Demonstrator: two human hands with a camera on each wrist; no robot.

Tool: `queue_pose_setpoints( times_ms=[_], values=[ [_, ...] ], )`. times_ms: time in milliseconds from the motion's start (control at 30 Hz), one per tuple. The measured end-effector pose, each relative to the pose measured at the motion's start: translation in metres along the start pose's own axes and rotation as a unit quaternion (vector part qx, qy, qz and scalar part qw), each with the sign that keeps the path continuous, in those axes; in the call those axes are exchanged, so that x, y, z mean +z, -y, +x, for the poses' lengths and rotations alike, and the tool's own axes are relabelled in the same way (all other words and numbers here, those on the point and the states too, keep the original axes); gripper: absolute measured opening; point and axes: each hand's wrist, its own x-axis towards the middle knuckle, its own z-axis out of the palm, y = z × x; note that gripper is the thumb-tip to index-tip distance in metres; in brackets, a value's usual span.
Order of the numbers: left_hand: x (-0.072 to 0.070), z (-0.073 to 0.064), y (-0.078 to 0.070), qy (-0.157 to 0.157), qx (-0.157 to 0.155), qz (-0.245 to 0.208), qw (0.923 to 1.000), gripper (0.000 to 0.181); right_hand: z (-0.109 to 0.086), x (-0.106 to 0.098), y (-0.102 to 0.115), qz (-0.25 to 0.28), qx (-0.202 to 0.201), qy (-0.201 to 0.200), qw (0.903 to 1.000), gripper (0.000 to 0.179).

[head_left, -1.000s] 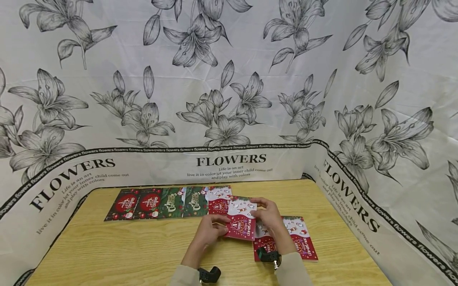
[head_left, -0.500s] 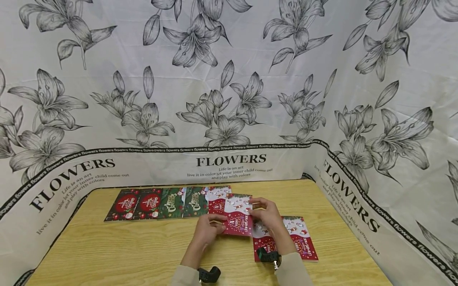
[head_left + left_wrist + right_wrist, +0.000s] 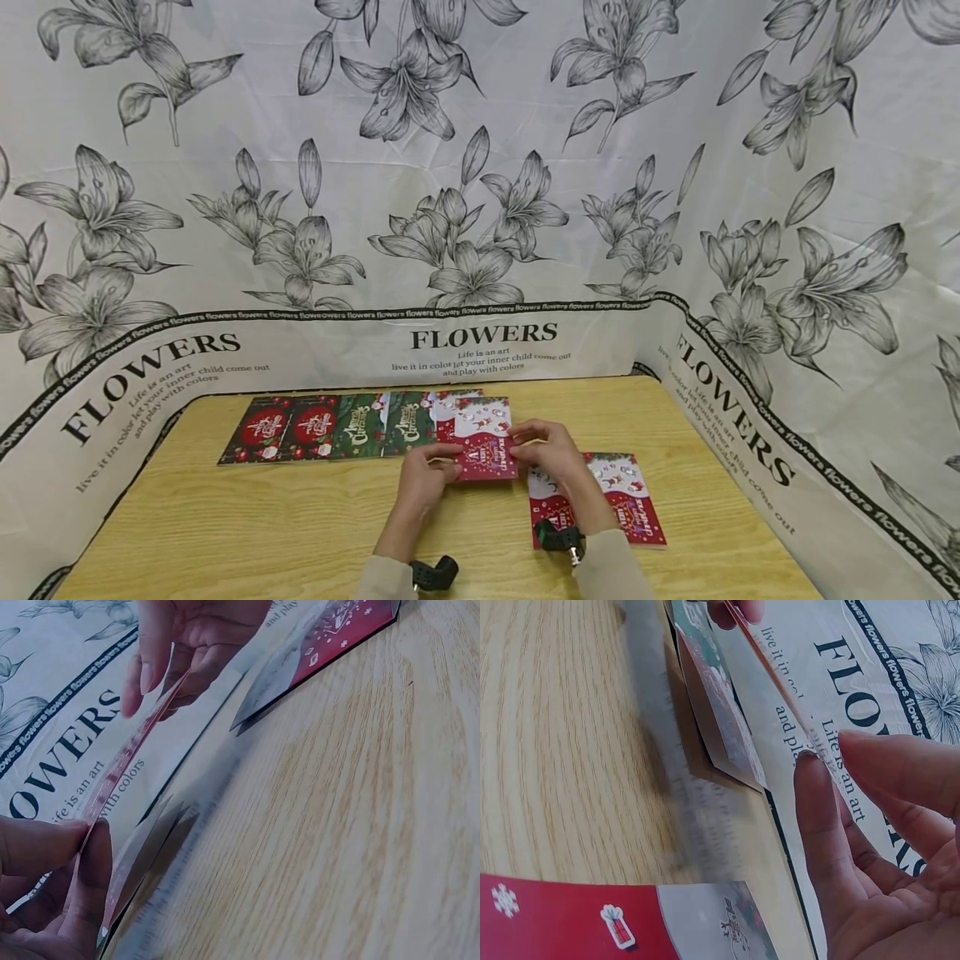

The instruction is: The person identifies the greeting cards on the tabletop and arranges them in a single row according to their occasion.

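Note:
Both hands hold one red-and-white Christmas card (image 3: 486,450) above the table, in front of the back row's right end. My left hand (image 3: 422,482) pinches its left edge between thumb and fingers, and my right hand (image 3: 553,454) pinches the right edge. The wrist views show this card (image 3: 120,772) nearly edge-on, raised off the wood. Behind it in the head view, a matching card (image 3: 446,408) in the row is mostly hidden. Two more red-and-white cards (image 3: 647,521) lie near the right forearm, which covers part of them.
Along the back, two dark red cards (image 3: 260,429) and two green cards (image 3: 363,427) lie side by side on the wooden table (image 3: 247,533). A flower-printed cloth (image 3: 480,358) hangs behind the table and around its sides.
Both hands have carried the card away from me and to the left. It now covers more of the matching card at the row's end.

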Motion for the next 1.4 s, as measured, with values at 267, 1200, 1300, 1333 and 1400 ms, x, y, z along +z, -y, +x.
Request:
queue_pose_setpoints(
  times_ms=[267, 1200, 1300, 1333, 1400],
  values=[
    [-0.002, 0.002, 0.001, -0.029, -0.006, -0.01, 0.9995, 0.026, 0.0, 0.003, 0.0, -0.01, -0.02, 0.036, 0.9991, 0.032],
    [0.0, 0.0, 0.003, -0.048, 0.009, -0.002, 0.9988, 0.025, -0.001, 0.013, -0.002, -0.028, 0.004, 0.005, 0.9996, 0.027],
    [0.001, 0.0, 0.003, -0.051, 0.007, -0.002, 0.9987, 0.025, -0.001, 0.013, -0.002, -0.033, 0.007, 0.0, 0.9994, 0.026],
    [0.001, 0.0, 0.002, -0.052, 0.007, -0.002, 0.9986, 0.025, 0.0, 0.013, -0.002, -0.033, 0.008, -0.002, 0.9994, 0.025],
    [0.002, 0.0, 0.002, -0.054, 0.009, -0.002, 0.9985, 0.025, 0.0, 0.013, -0.002, -0.037, 0.009, -0.003, 0.9993, 0.025]
  ],
)
